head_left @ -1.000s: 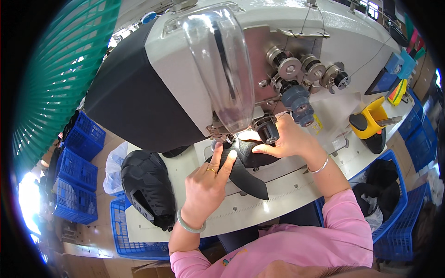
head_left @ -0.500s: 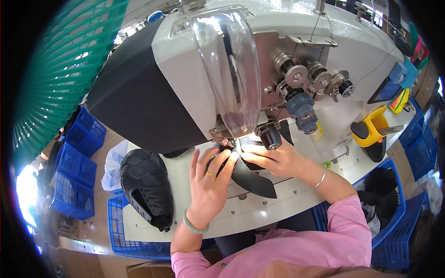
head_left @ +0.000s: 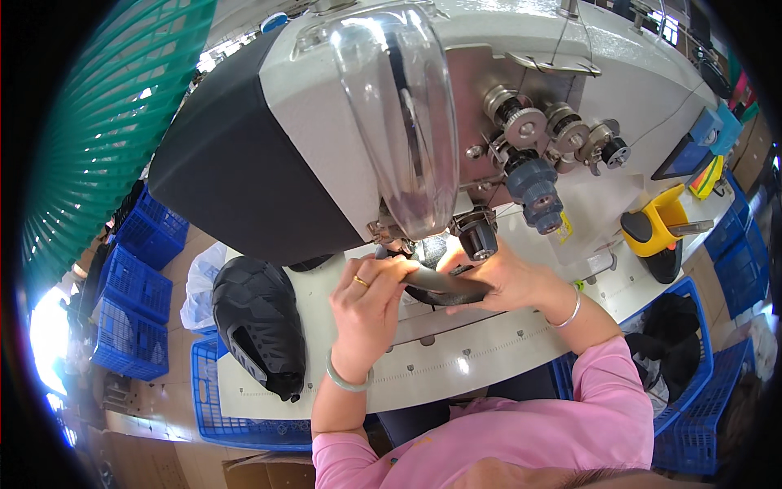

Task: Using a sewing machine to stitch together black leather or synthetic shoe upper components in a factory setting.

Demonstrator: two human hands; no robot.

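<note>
Under the head of a white sewing machine (head_left: 318,147), a black strap-like piece (head_left: 446,283) curves up in a bend between my hands. My left hand (head_left: 364,295), with a ring on one finger, pinches the piece at its left end. On the other side my right hand (head_left: 515,281) grips it, thumb toward the needle area and fingers partly hidden behind the bend. A clear plastic guard (head_left: 399,130) hangs just above. The needle is hard to make out behind the guard and my fingers.
Left on the pale machine table (head_left: 326,367) lies a black shoe upper (head_left: 258,326). A yellow holder (head_left: 658,220) with a metal tool stands at the right. Blue crates (head_left: 134,342) stack at the left; a blue basket (head_left: 705,342) with black pieces sits at the right. A green fan guard (head_left: 106,122) is upper left.
The strap's loose end, earlier lying flat toward me, is now lifted and bent. My left fingers went from spread flat to pinching; my right hand has turned around the piece.
</note>
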